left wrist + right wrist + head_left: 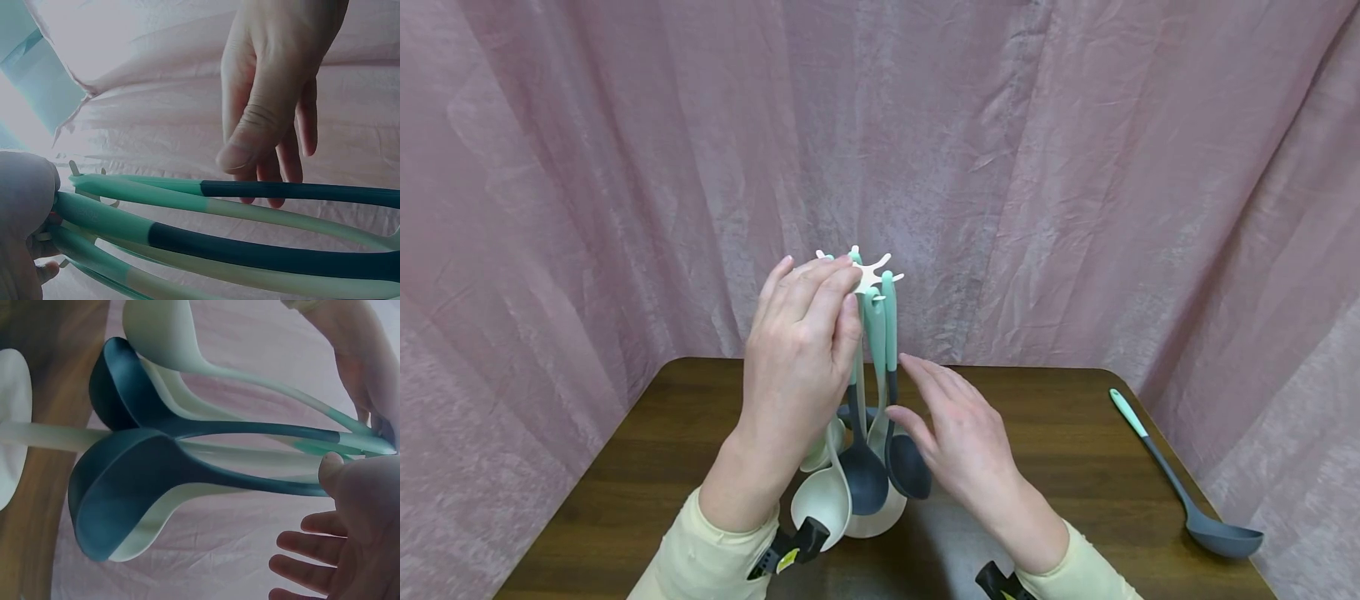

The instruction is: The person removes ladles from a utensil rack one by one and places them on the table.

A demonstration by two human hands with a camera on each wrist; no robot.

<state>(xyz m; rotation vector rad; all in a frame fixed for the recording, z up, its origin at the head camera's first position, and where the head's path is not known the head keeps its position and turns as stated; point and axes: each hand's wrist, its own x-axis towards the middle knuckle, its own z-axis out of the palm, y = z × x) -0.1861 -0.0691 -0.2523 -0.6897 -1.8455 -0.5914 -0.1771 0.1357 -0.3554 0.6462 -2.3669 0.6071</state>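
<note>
A white utensil rack (871,277) stands upright on its round base (14,400), its spoked top hung with several green-handled utensils. My left hand (797,333) holds the rack near its top, covering the upper ends of some handles; its exact grasp is partly hidden. Below it hang a white ladle (818,504) and a dark ladle (863,479). Another dark utensil (910,467) hangs on the right side. Close beside that one is my right hand (958,421), fingers extended and thumb apart, holding nothing.
A dark ladle with a green handle (1221,533) lies along the right edge of the brown wooden table (1037,467). A pink curtain (1000,167) hangs behind the table and at both sides.
</note>
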